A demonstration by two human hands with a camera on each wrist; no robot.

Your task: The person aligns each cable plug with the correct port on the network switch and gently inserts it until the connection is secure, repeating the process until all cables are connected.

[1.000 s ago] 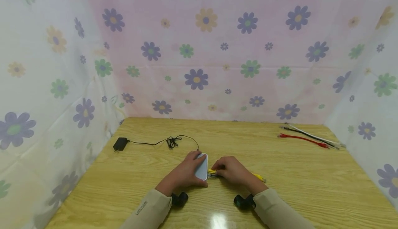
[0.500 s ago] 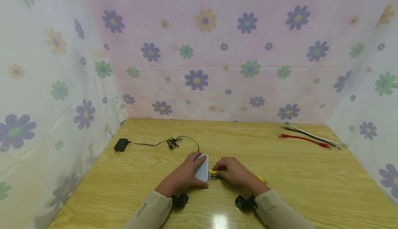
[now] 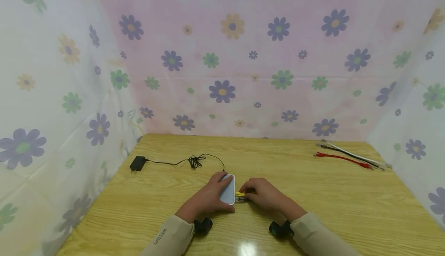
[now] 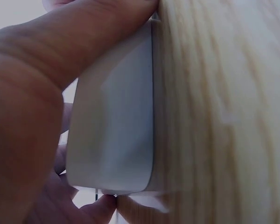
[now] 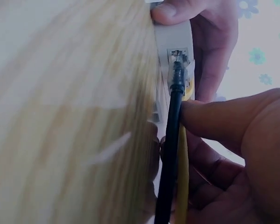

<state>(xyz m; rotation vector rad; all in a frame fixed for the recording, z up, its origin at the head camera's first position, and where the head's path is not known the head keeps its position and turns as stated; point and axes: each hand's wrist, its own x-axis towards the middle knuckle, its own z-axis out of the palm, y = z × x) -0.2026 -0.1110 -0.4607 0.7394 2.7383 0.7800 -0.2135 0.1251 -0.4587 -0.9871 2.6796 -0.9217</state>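
My left hand (image 3: 208, 196) grips a small white network switch (image 3: 228, 191) on the table, fingers over its far end and thumb at its near end. A black network cable (image 5: 168, 154) runs to a port on the side facing right. Its clear plug (image 5: 177, 77) is at that port; how deep it sits I cannot tell. Beside it lies a yellow network cable (image 5: 182, 177), which my right hand (image 3: 265, 195) pinches close to the switch. In the right wrist view the yellow plug is mostly hidden behind the black cable and thumb.
A black power adapter (image 3: 138, 163) lies at the left, its thin bundled cord (image 3: 195, 161) leading to the switch's far end. At the back right are a red cable (image 3: 342, 157), a black cable (image 3: 351, 155) and a white cable (image 3: 347, 150). Flowered cloth (image 3: 257, 90) surrounds the table.
My right forearm has shifted slightly right, and the far yellow end seen beyond that wrist is now out of sight. The left hand keeps its grip on the switch. The head view has drifted a little.
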